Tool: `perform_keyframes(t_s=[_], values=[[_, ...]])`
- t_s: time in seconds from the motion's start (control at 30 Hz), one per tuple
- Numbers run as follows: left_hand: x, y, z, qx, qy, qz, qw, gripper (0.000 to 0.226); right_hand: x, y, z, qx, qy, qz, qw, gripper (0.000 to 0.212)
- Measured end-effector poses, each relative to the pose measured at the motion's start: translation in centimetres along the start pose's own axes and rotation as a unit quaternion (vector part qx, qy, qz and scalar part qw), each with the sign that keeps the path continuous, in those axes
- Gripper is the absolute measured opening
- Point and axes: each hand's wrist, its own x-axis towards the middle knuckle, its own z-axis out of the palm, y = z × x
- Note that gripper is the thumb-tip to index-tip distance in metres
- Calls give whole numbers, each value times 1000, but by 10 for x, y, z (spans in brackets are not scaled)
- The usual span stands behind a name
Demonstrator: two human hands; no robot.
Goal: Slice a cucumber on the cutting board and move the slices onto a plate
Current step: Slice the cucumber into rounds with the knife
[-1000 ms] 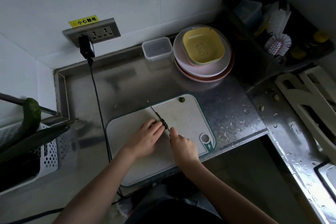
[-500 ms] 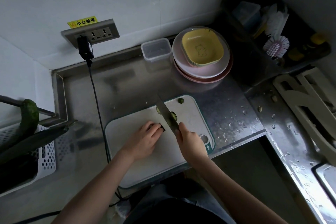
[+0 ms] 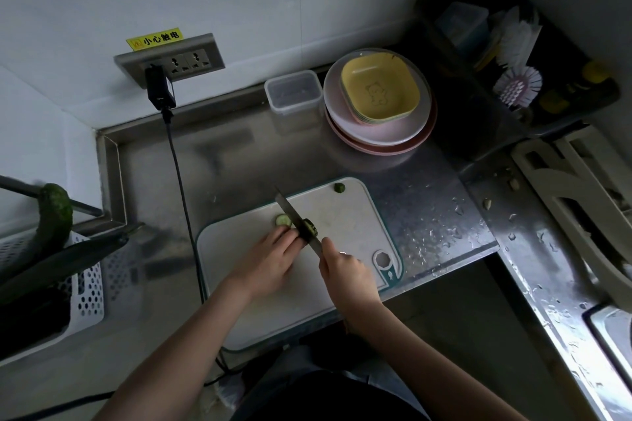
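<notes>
Steel counter (image 3: 239,161): left fingers (image 3: 285,241) pin cucumber (image 3: 309,227), right hand (image 3: 345,270) grips knife (image 3: 295,215).

Right hand (image 3: 345,270) grips knife (image 3: 297,219); left hand (image 3: 270,260) pins cucumber (image 3: 301,233).

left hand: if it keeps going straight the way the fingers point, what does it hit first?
Probably the knife blade: the left hand points up and right across the cutting board, fingertips right at the blade beside a cucumber slice. Whether they already touch is unclear.
</notes>
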Motion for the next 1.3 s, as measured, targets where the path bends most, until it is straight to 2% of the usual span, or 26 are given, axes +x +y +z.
perform_keyframes(t_s=[0.07, 0.2, 0.37, 0.43, 0.53, 0.7, 0.87, 1.0, 1.17, 1.3], values=[[0, 0, -1, 1, 3, 5, 1000, 44, 1, 0, 2, -14, -5, -5, 1000, 17], [1, 4, -5, -19, 7, -4, 1000, 66, -1, 1, 8, -40, -7, -15, 999, 20], [1, 5, -6, -29, 10, -8, 1000, 69, 2, 1, 13, -57, -13, -11, 998, 19], [1, 4, -6, -18, 5, -3, 1000, 64, 4, 2, 15, -60, -24, -7, 998, 20], [0, 5, -4, 0, 4, -5, 1000, 46, 7, 5, 20, -62, -40, 1, 997, 24], [0, 4, -3, -2, 12, -15, 1000, 37, 8, 7, 22, -76, -55, 1, 996, 25], [0, 6, -6, -5, 17, -17, 1000, 36, 5, 13, 18, -16, -41, 20, 999, 6], [-3, 8, -6, -21, 13, -6, 1000, 32, -6, 17, 19, 27, -14, 32, 999, 14], [1, 10, -6, -19, 4, -18, 1000, 39, -4, 20, 17, 9, -13, 39, 999, 5], [-1, 10, -6, -14, 12, -13, 1000, 40, -6, 21, 18, 21, -2, 54, 998, 10]])
